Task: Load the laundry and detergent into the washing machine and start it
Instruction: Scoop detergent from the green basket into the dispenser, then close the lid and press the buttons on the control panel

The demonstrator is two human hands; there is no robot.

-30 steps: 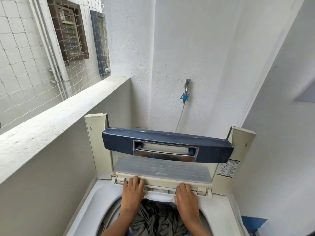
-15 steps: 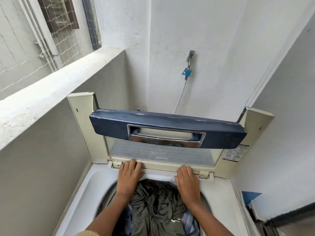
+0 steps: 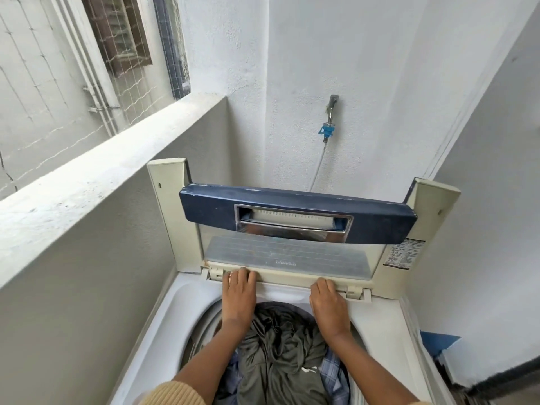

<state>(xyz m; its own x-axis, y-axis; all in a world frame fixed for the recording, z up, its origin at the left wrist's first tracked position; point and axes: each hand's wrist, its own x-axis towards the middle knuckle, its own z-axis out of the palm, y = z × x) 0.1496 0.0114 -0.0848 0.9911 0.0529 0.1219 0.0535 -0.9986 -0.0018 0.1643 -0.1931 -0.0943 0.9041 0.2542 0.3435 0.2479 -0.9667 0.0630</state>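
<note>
Left hand [image 3: 238, 290] and right hand [image 3: 328, 299] press near-straight fingers on the lower edge of the raised lid [image 3: 292, 255], seemingly gripping nothing, likely to swing it shut over the laundry [image 3: 280, 349] heaped beneath both wrists.

One head-worn cam, wide-angle. It looks fwd and down from the washer's [image 3: 187, 305] front edge, v. close, so the washer's top fills bottom centre. The raised lid [image 3: 298, 211] is mid-frame, w/ the back wall [image 3: 321, 54] and tap [image 3: 331, 102] above. A ledge [image 3: 102, 171] runs along the left; the side wall [image 3: 496, 200] is at right.
</note>
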